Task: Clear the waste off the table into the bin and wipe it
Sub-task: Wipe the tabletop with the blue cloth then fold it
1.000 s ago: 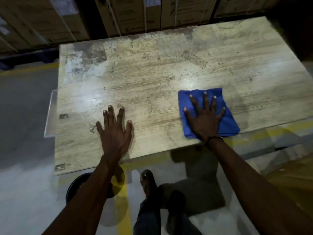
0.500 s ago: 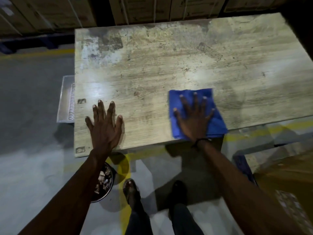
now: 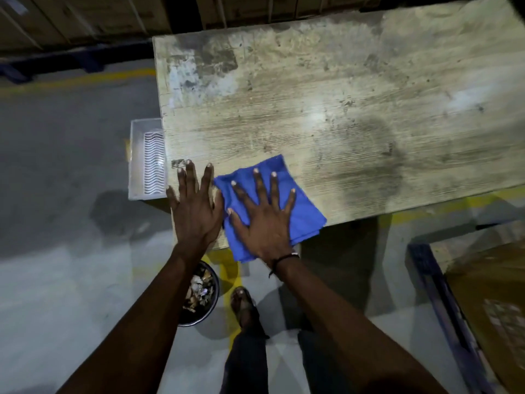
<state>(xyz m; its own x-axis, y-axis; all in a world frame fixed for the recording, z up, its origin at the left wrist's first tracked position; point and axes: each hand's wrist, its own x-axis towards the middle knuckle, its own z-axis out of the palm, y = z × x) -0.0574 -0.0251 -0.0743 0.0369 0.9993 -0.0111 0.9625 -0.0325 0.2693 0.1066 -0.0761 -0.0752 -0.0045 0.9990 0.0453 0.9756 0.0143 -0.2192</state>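
A folded blue cloth lies on the worn wooden table at its near left corner. My right hand presses flat on the cloth with fingers spread. Just to its left, my left hand rests flat on the bare tabletop by the table's left edge, holding nothing. A round black bin holding scraps of waste stands on the floor below the table's near edge, partly hidden by my left forearm.
A clear plastic tray with a white ribbed insert sits low beside the table's left edge. Cardboard boxes line the far side. A blue pallet frame with a box stands at the right. My feet are near the bin.
My right hand has slid the blue cloth leftward along the near edge until it lies beside my left hand. The view has shifted, so the table sits further right and the bin shows.
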